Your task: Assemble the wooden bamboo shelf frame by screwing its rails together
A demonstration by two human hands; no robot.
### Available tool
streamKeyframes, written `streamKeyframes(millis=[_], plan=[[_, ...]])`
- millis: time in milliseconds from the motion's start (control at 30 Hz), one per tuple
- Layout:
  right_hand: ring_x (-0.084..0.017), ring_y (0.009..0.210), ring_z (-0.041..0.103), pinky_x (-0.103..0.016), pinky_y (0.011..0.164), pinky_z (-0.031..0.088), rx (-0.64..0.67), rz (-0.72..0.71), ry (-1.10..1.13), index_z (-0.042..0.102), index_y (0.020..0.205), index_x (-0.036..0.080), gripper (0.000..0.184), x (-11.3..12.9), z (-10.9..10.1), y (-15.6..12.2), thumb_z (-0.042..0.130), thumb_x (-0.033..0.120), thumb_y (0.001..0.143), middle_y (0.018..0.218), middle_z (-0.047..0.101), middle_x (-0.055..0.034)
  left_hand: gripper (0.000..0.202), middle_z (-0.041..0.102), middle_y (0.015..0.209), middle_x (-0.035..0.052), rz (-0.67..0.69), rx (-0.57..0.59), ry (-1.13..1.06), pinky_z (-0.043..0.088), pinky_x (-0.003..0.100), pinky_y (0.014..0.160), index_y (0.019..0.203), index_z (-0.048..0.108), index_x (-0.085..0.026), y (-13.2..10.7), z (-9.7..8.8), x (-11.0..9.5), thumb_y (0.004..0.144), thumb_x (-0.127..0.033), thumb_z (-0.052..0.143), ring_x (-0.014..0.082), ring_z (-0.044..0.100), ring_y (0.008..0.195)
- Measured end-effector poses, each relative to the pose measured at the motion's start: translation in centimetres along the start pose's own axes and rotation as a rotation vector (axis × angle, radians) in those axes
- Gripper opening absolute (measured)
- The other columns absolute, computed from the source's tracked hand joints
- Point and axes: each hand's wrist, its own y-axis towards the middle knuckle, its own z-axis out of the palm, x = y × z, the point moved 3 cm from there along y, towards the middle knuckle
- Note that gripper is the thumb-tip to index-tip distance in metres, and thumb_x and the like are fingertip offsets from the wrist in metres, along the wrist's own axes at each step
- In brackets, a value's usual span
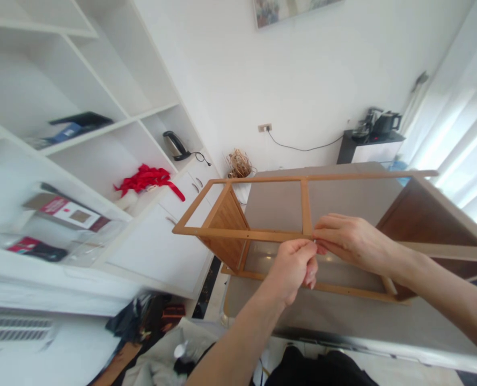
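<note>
A wooden frame cabinet [238,234] of light slats and brown panels lies on a grey table [354,316]. My left hand [294,268] is closed in a fist just below the frame's near rail, by the joint with the cross slat. Something small seems pinched in it, hidden by the fingers. My right hand [353,241] rests on the same joint, its fingers pressed together and gripping the rail. The two hands touch at the fingertips.
White shelves fill the left, holding a red cloth [147,179], boxes [67,212] and a kettle [174,145]. A black stand with a coffee machine [377,126] is at the back wall. A curtained window is on the right. Clutter lies on the floor [158,332].
</note>
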Motion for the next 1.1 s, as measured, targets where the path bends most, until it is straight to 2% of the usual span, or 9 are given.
streamKeyframes(millis=[200, 267, 367, 500, 600, 700, 867, 1100], plan=[[-0.014, 0.078, 0.056, -0.025, 0.067, 0.041, -0.056, 0.001, 0.12, 0.067, 0.09, 0.019, 0.026, -1.1, 0.3, -0.5, 0.043, 0.028, 0.095, 0.09, 0.062, -0.0066, 0.018, 0.032, 0.038, -0.0111, 0.031, -0.099, 0.084, 0.027, 0.018, 0.036, 0.079, 0.055, -0.016, -0.3, 0.8, -0.1, 0.083, -0.032, 0.048, 0.0049, 0.023, 0.031], [-0.013, 0.076, 0.056, -0.024, 0.065, 0.04, -0.042, 0.053, 0.134, 0.066, 0.092, 0.02, 0.024, -1.5, 0.4, -0.7, 0.044, 0.028, 0.094, 0.09, 0.063, -0.0055, 0.019, 0.031, 0.039, -0.0115, 0.046, -0.143, 0.092, 0.028, 0.018, 0.037, 0.081, 0.055, -0.016, -0.3, 0.7, 0.0, 0.084, -0.033, 0.047, 0.0049, 0.022, 0.032], [-0.013, 0.066, 0.055, -0.025, 0.059, 0.035, 0.014, 0.167, 0.1, 0.063, 0.082, 0.02, 0.023, -1.9, 0.8, -1.1, 0.047, 0.033, 0.092, 0.077, 0.062, -0.0019, 0.025, 0.031, 0.041, -0.0113, 0.059, -0.204, 0.197, 0.027, 0.019, 0.038, 0.087, 0.056, -0.015, -0.2, 0.1, -0.1, 0.085, -0.037, 0.045, 0.0056, 0.022, 0.032], [-0.013, 0.06, 0.054, -0.026, 0.054, 0.027, 0.093, 0.233, 0.063, 0.059, 0.073, 0.02, 0.027, -2.1, 1.1, -1.3, 0.048, 0.038, 0.09, 0.068, 0.062, -0.0001, 0.028, 0.044, 0.048, -0.0052, 0.116, -0.302, 0.65, 0.031, 0.021, 0.044, 0.083, 0.061, -0.016, -0.2, -0.5, -1.1, 0.088, -0.037, 0.042, 0.0087, 0.037, 0.039], [-0.015, 0.064, 0.058, -0.026, 0.054, 0.025, 0.104, 0.229, 0.058, 0.058, 0.075, 0.02, 0.027, -2.1, 1.1, -1.3, 0.046, 0.038, 0.091, 0.072, 0.066, -0.0013, 0.028, 0.06, 0.064, 0.0022, 0.225, -0.368, 1.014, 0.039, 0.024, 0.059, 0.081, 0.064, -0.017, -0.5, -0.3, -2.0, 0.09, -0.03, 0.041, 0.0138, 0.054, 0.059], [-0.016, 0.066, 0.061, -0.027, 0.054, 0.026, 0.097, 0.217, 0.049, 0.059, 0.077, 0.019, 0.027, -2.2, 0.9, -1.4, 0.044, 0.036, 0.092, 0.074, 0.067, -0.0026, 0.029, 0.067, 0.075, 0.0047, 0.283, -0.353, 1.193, 0.042, 0.027, 0.069, 0.083, 0.065, -0.019, -0.7, 0.3, -2.4, 0.092, -0.028, 0.039, 0.0176, 0.06, 0.071], [-0.017, 0.068, 0.062, -0.027, 0.055, 0.028, 0.09, 0.196, 0.024, 0.058, 0.079, 0.02, 0.022, -2.2, 1.1, -1.7, 0.045, 0.032, 0.091, 0.077, 0.067, -0.0024, 0.029, 0.067, 0.077, 0.005, 0.33, -0.357, 1.323, 0.042, 0.026, 0.071, 0.091, 0.062, -0.02, -0.7, 0.9, -2.7, 0.095, -0.026, 0.035, 0.0183, 0.064, 0.075], [-0.018, 0.07, 0.063, -0.028, 0.055, 0.03, 0.068, 0.18, 0.007, 0.057, 0.08, 0.02, 0.022, -2.2, 1.0, -1.8, 0.043, 0.032, 0.092, 0.08, 0.068, -0.0024, 0.027, 0.067, 0.078, 0.0051, 0.287, -0.306, 1.442, 0.041, 0.025, 0.068, 0.095, 0.061, -0.021, -0.7, 1.1, -2.7, 0.095, -0.026, 0.034, 0.0182, 0.064, 0.075]])
